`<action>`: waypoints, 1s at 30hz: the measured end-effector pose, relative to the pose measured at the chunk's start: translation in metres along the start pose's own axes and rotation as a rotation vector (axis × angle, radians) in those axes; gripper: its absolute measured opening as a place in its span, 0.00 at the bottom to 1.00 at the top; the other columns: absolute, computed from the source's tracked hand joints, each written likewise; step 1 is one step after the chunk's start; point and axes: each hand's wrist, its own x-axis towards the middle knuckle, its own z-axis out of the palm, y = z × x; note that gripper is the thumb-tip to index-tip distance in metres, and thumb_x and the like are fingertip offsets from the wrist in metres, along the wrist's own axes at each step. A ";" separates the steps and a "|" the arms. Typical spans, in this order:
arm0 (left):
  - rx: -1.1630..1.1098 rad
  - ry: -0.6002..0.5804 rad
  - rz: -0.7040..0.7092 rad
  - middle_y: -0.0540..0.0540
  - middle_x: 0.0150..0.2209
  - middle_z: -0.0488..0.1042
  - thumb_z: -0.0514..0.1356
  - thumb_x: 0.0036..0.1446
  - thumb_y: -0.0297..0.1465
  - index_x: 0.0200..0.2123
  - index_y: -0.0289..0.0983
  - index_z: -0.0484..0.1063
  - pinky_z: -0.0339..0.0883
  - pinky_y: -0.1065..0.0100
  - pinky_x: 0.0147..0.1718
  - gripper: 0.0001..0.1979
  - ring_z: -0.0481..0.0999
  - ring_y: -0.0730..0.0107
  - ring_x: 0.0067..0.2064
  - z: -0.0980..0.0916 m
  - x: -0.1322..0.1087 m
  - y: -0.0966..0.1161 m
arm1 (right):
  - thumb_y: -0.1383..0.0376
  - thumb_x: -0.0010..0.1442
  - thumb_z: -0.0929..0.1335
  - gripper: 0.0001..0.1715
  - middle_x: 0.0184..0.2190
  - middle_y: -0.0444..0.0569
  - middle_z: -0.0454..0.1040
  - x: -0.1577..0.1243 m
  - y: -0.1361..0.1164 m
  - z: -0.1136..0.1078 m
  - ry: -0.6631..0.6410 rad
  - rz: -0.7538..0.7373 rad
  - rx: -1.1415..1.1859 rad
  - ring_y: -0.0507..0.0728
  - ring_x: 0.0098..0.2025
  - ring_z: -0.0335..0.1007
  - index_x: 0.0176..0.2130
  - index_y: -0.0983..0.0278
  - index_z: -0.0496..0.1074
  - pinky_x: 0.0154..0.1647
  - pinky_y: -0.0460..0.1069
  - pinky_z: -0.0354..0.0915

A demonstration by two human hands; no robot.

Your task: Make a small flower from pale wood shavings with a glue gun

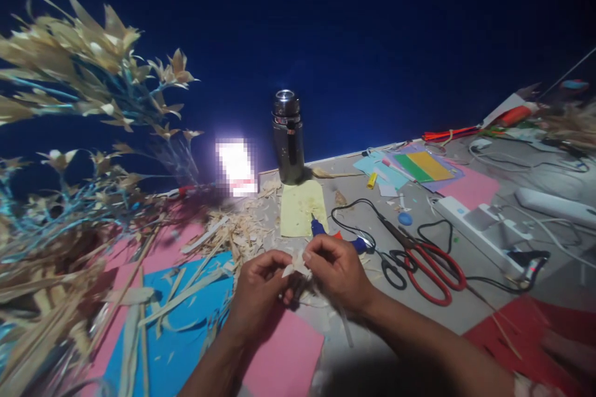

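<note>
A small cream-coloured flower with pointed petals (295,267), seemingly of dried husk, is pinched between my two hands at the middle of the view. My left hand (264,279) grips it from the left with thumb and fingers closed. From the right, the fingertips of my right hand (339,270) press on its petals. Just beyond my right hand lies a blue hot glue gun (319,227), its nozzle over a pale yellow sheet (293,217). Under my hands is a pink sheet (286,353).
A dark steel flask (289,142) stands behind the yellow sheet. Red-handled scissors (435,273), small black scissors (395,270) and a white power strip (479,236) lie right. At left are husk strips on a blue sheet (186,310) and branches of husk flowers (116,43).
</note>
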 end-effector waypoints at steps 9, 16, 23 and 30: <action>-0.148 -0.209 -0.070 0.50 0.16 0.75 0.74 0.48 0.36 0.37 0.35 0.75 0.71 0.66 0.16 0.16 0.68 0.72 0.13 -0.007 0.004 0.002 | 0.61 0.61 0.68 0.13 0.22 0.43 0.69 0.003 0.001 -0.001 0.004 -0.052 -0.019 0.51 0.25 0.63 0.27 0.64 0.71 0.27 0.45 0.60; -0.199 -0.199 -0.130 0.48 0.20 0.78 0.74 0.49 0.36 0.31 0.34 0.74 0.67 0.73 0.14 0.15 0.68 0.76 0.13 -0.005 0.006 0.001 | 0.62 0.60 0.68 0.10 0.22 0.42 0.69 0.002 0.003 -0.001 -0.007 -0.045 -0.043 0.50 0.24 0.62 0.28 0.64 0.71 0.26 0.45 0.59; -0.254 -0.158 -0.175 0.50 0.21 0.76 0.74 0.50 0.32 0.27 0.33 0.73 0.60 0.77 0.13 0.12 0.65 0.80 0.14 -0.009 0.006 0.001 | 0.61 0.63 0.68 0.11 0.25 0.43 0.72 0.003 0.005 -0.004 0.027 -0.008 -0.013 0.51 0.27 0.66 0.30 0.63 0.73 0.28 0.45 0.61; -0.201 -0.066 -0.122 0.51 0.20 0.74 0.75 0.47 0.34 0.28 0.33 0.74 0.53 0.78 0.13 0.14 0.63 0.81 0.15 -0.013 0.008 0.013 | 0.62 0.63 0.68 0.12 0.24 0.43 0.72 0.005 0.007 -0.007 0.027 -0.020 -0.086 0.51 0.26 0.65 0.29 0.63 0.73 0.28 0.46 0.60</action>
